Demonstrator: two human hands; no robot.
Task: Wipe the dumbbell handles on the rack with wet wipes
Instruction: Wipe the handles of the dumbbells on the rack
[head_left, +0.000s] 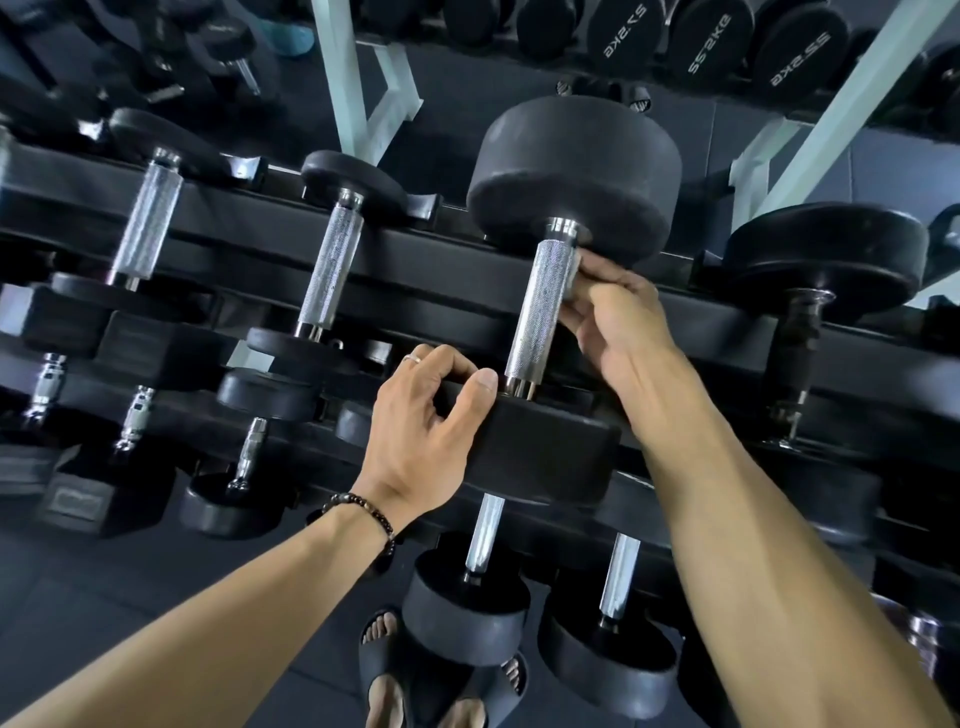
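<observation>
Knurled chrome fills the right hand's (605, 312) grip, fingers curled round the upper end of the silver dumbbell handle (543, 306); no wet wipe shows, perhaps hidden under the fingers. Left hand (421, 441) clamps the near black rubber round head (545, 457), resting on the black steel rack (415, 244). Rounded heads roll; pulled off its cradle, it could drop toward sandalled feet (410, 691).
</observation>
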